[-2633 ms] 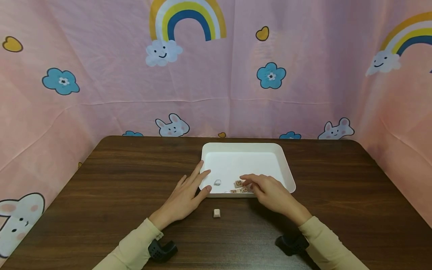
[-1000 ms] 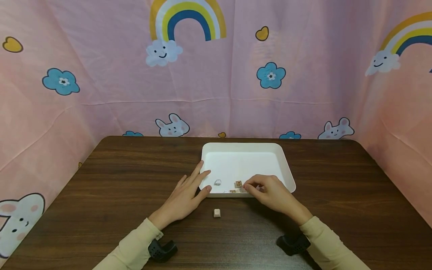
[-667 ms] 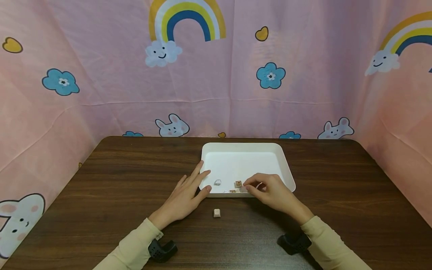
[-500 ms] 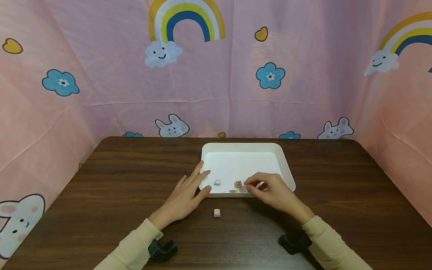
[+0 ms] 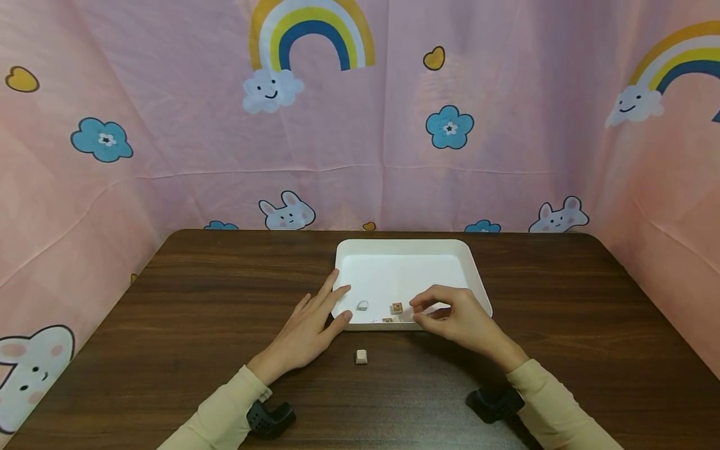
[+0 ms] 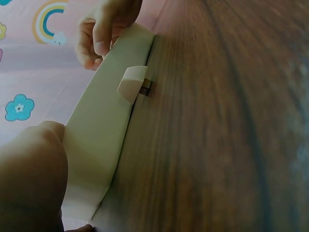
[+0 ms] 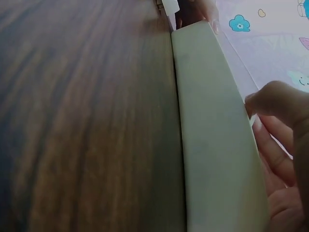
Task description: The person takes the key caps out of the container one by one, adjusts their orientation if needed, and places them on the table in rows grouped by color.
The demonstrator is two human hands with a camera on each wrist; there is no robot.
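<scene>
In the head view my left hand (image 5: 300,331) rests with spread, straight fingers on the left side of the white tray (image 5: 478,281). Inside the tray's front right part, my right hand (image 5: 464,319) has its thumb and index finger bent around a small pale piece (image 5: 407,315), partly hidden. A brown-faced keycap (image 5: 397,308) lies just left of these fingertips, another (image 5: 387,320) by the front wall. Farther left is a clear or whitish small piece (image 5: 362,305). The right wrist view shows the right hand (image 7: 285,140) over the tray wall (image 7: 217,125), mostly covering what it pinches.
A white keycap (image 5: 361,357) stands on the dark wooden table (image 5: 225,281) before the tray, also near the tray wall in the left wrist view (image 6: 133,83). Black wrist cameras (image 5: 271,420) sit under both sleeves. A pink patterned curtain (image 5: 337,137) surrounds the table.
My right hand has risen slightly and shifted right, its index finger more arched. The keycap beside its fingertips, brown side visible earlier, now shows only as a pale piece. My left hand stays put.
</scene>
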